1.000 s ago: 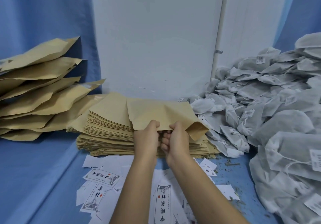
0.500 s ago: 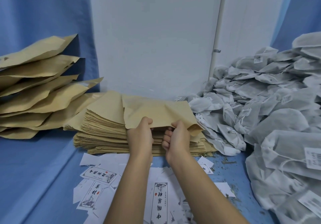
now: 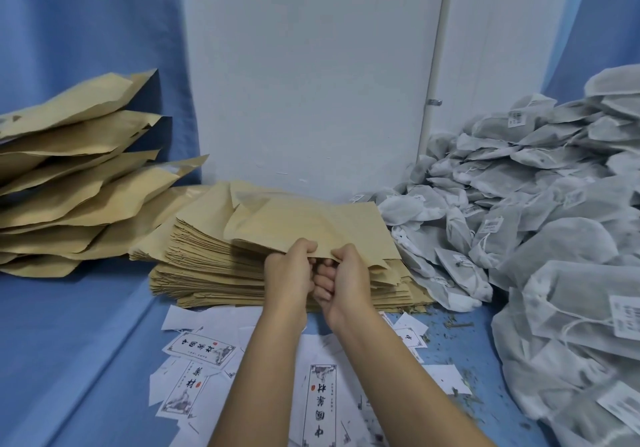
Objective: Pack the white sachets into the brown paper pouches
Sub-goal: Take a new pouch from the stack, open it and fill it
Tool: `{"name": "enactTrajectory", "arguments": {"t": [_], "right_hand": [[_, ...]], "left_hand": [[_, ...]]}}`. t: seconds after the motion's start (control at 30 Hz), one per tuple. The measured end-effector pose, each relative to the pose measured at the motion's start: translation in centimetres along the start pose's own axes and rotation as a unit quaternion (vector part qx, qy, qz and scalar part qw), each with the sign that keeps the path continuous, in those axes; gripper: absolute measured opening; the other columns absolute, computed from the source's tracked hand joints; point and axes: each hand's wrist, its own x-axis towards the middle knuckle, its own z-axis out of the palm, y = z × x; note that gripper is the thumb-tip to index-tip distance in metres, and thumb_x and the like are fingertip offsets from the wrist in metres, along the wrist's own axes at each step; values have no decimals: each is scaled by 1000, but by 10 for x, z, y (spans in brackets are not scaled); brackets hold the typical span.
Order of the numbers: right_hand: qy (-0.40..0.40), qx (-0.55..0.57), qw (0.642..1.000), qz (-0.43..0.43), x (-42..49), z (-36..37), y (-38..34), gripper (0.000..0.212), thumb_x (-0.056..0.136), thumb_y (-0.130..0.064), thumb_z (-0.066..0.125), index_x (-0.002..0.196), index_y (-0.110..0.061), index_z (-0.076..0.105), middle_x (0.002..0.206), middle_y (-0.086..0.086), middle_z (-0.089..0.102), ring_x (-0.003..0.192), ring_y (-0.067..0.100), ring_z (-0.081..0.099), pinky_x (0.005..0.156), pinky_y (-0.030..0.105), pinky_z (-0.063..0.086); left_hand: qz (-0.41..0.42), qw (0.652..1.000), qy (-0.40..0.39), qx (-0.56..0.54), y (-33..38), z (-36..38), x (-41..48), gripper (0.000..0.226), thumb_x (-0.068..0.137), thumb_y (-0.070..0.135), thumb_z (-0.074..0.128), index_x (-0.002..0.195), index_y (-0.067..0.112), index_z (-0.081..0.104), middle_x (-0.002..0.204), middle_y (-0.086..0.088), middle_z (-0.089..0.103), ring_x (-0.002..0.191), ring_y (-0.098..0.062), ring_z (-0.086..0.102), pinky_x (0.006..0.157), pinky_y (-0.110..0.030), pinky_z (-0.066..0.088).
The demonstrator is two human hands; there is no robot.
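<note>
Both hands — left hand (image 3: 290,271), right hand (image 3: 341,278) — pinch the near edge of one flat brown paper pouch (image 3: 311,230) atop the empty-pouch stack (image 3: 221,266) (white mesh sachets (image 3: 540,224) heaped right).

The paper pouches (image 3: 214,259) are plain tan-brown and unprinted. The sachets (image 3: 568,238) are greyish white with white tags (image 3: 625,318). The cloth (image 3: 76,342) is solid blue and the wall panel (image 3: 311,82) white. The labels (image 3: 319,408) are white with black characters, thin borders and possibly small red seals.
</note>
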Motion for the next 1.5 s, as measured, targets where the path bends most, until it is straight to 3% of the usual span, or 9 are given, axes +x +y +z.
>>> {"name": "enactTrajectory", "arguments": {"t": [0.13, 0.27, 0.47, 0.6, 0.67, 0.8, 1.03, 1.23, 1.5], "right_hand": [[-5, 23, 999, 42, 0, -2, 1, 31, 91, -19, 38, 60, -15, 34, 35, -7, 25, 25, 6, 14, 27, 15, 10], [29, 16, 999, -12, 4, -3, 2, 27, 89, -13, 41, 63, -15, 34, 35, -7, 24, 26, 6, 14, 28, 17, 10], [-12, -56, 998, -2, 0, -2, -2, 31, 88, -18, 41, 58, -14, 35, 34, -6, 28, 26, 5, 15, 29, 15, 10], [9, 3, 1000, -24, 4, -8, -5, 27, 86, -15, 43, 62, -17, 33, 38, -7, 22, 29, 6, 12, 30, 17, 8], [-6, 9, 1000, -22, 4, -8, -4, 29, 87, -11, 42, 60, -16, 34, 37, -7, 21, 28, 6, 12, 30, 17, 9], [-44, -27, 999, 12, 1, -8, -5, 32, 90, -17, 42, 58, -12, 40, 36, -5, 32, 28, 5, 17, 29, 15, 10], [3, -8, 1000, -26, 6, -13, -5, 23, 87, -9, 42, 67, -16, 35, 38, -8, 19, 30, 6, 12, 30, 16, 9], [-39, -103, 994, 14, 2, -13, -7, 29, 88, -21, 45, 61, -13, 42, 36, -7, 29, 30, 6, 15, 31, 16, 10], [-26, -34, 999, -31, 5, -12, -4, 33, 90, -5, 42, 60, -16, 33, 36, -8, 19, 27, 5, 13, 30, 15, 8]], "left_hand": [[-18, 999, 16, -46, 0, -1, 1, 27, 82, 6, 59, 59, 6, 45, 37, 5, 33, 28, -6, 25, 32, -12, 20], [11, 997, 45, -59, 1, -1, 3, 22, 81, 7, 59, 64, 7, 46, 51, 0, 36, 31, -6, 27, 32, -14, 20], [-1, 999, -23, 49, -1, 2, 0, 28, 82, 14, 55, 55, 8, 50, 41, 0, 47, 32, -12, 39, 35, -15, 32], [33, 998, 19, 45, 2, 1, 2, 22, 82, 13, 58, 63, 9, 48, 54, -2, 42, 44, -14, 33, 45, -23, 28], [28, 999, 10, 30, 4, 1, 3, 20, 83, 13, 56, 66, 10, 46, 56, -2, 37, 43, -14, 28, 41, -19, 23], [7, 998, -33, 48, 3, 3, -1, 26, 86, 12, 54, 61, 7, 47, 41, 2, 41, 29, -9, 33, 33, -11, 25], [38, 997, 12, 61, -4, 3, 6, 21, 81, 16, 55, 62, 8, 50, 53, 0, 41, 48, -17, 32, 46, -25, 25], [25, 997, 6, 71, -6, 3, 6, 26, 82, 15, 54, 57, 9, 48, 42, 3, 44, 37, -13, 36, 43, -22, 29], [33, 998, 23, 49, -4, 0, 9, 24, 84, 12, 52, 61, 7, 49, 39, 7, 43, 38, -13, 32, 41, -21, 24]]}}
